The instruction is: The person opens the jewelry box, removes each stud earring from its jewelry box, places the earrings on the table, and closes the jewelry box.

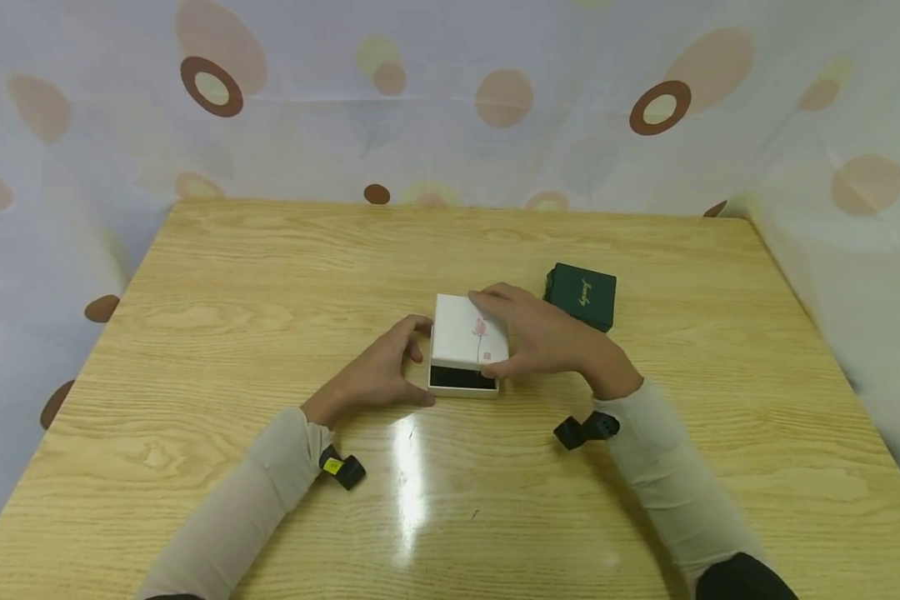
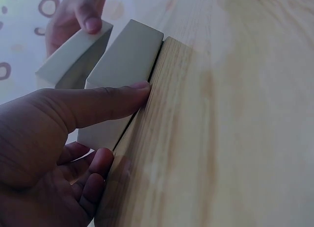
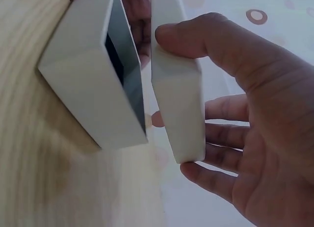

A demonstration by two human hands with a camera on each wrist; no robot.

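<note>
A white box base (image 1: 462,392) with a dark inside stands on the wooden table. My left hand (image 1: 381,367) holds it from the left, thumb along its near side and fingers at the far side. Over it, tilted and apart from the base, is the white lid (image 1: 457,329), printed with a pink flower. My right hand (image 1: 543,333) grips that lid between thumb and fingers at its right side. The right wrist view shows a gap between the lid (image 3: 177,99) and the box base (image 3: 93,85). In the left wrist view my thumb lies across the base (image 2: 125,55).
A dark green box (image 1: 585,293) with gold lettering sits on the table behind my right hand. The wooden table (image 1: 270,258) reaches back to a pale curtain (image 1: 450,125) with brown and peach dots. Both wrists wear black camera mounts.
</note>
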